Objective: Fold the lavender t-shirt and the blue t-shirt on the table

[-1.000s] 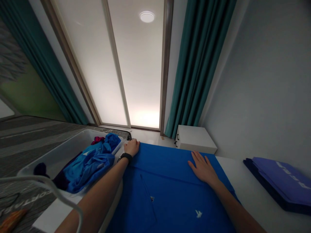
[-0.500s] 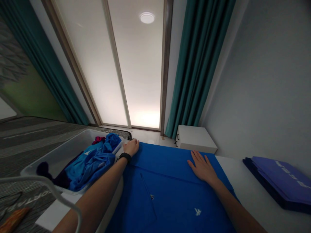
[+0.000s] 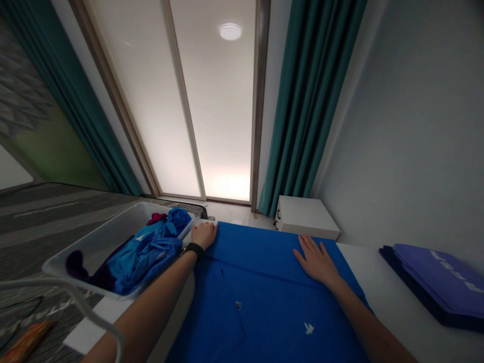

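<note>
Blue smooth-fabric garment lies spread on a white flat tabletop beneath the grip, its far edge running from one hand toward the other and its bulk reaching back between the forearms. Flattening cloth like this probably goes best with a light, even palm: anchor the far-left corner, stroke outward from the middle, and work along the crease just nearer than the hands without dragging the far edge askew. The right hand is released and spread, fingers apart, palm down on the cloth near that far edge, holding nothing. The left hand rests at the far-left corner with its fingers bent; whether they pinch the fabric or merely press it, I cannot tell. A black-strapped watch sits on the wrist just behind it. Left of that hand stands a translucent white plastic bin holding crumpled bright-blue clothing. Right of the right hand, apart from it, lies a folded purple garment atop a dark navy one. Beyond the right hand is a low white box-shaped cabinet.
</note>
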Demonstrator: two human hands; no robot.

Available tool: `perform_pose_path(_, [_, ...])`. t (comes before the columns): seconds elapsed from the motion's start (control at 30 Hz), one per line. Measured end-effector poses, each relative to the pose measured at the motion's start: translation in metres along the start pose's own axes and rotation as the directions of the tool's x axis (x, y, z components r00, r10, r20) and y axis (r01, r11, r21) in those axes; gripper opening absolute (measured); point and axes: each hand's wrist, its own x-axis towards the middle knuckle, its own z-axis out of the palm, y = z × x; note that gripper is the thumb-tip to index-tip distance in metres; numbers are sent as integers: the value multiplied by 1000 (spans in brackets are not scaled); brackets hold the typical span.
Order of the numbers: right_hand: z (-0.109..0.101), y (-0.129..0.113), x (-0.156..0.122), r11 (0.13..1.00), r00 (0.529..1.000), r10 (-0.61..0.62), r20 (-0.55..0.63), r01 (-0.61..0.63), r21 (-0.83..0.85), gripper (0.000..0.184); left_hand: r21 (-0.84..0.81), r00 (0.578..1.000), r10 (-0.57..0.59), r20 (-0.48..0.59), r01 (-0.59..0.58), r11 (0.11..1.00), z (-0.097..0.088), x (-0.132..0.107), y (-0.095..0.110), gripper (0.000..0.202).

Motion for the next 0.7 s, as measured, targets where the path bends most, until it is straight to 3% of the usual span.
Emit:
perform_pose_path(0.13, [4,2,1,999,1000,-11,-24,12,45,75,4,998,6,-57,-5,1000,-5,-6,2,39])
perform_pose_path(0.23, [6,3,2,999,999,-11,-37,13,53,74,4,986,145,-84,-145,989,-6,-13,13,42])
perform_pose_path(0.3, [6,3,2,999,999,-9,-37,11,52,75,1,937,342,-73,-342,940,-3,-20,26,46])
perform_pose_path(0.37, [6,2,1,999,1000,-8,-28,9,47,75,-12,856,514,-50,-515,857,3,-26,42,50])
perform_pose_path(0.43, [5,2,1,999,1000,-9,-23,10,44,75,-36,827,562,-11,-562,826,9,-32,54,54])
perform_pose_path(0.53, [2,1,0,999,1000,1,-17,0,39,76,-62,871,487,66,-484,873,16,-33,57,58])
perform_pose_path(0.7, [-2,-1,-1,999,1000,16,0,-16,28,76,-53,940,328,98,-324,945,17,-26,31,59])
